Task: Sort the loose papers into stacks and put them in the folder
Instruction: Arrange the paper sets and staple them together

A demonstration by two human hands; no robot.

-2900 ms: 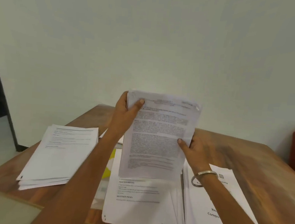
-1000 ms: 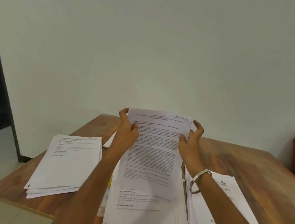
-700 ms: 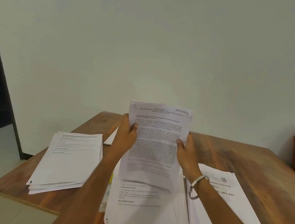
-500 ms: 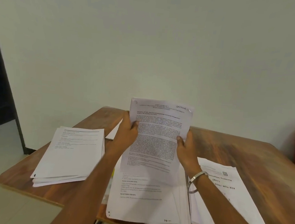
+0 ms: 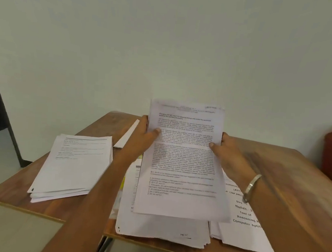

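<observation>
Both hands held a printed sheet (image 5: 182, 159) upright above the middle stack (image 5: 163, 227) on the wooden table (image 5: 300, 176): the left hand (image 5: 140, 141) pinched its left edge, thumb in front, and the right hand (image 5: 226, 150) gripped its right edge likewise. Right of that stack, a pile's cover page (image 5: 247, 219) read "Module", "Test of", "Reasoning" and "Computer Apti"; left of it lay another stack (image 5: 72, 166), its print too blurred to read.

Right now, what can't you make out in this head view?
- Held sheets: body text too blurred to read.
- Middle stack: top page mostly covered by the held sheets.
- Right stack: title partly hidden by the right hand and forearm.
- Yellow item, perhaps the folder: mostly hidden by left hand's forearm and papers.
</observation>
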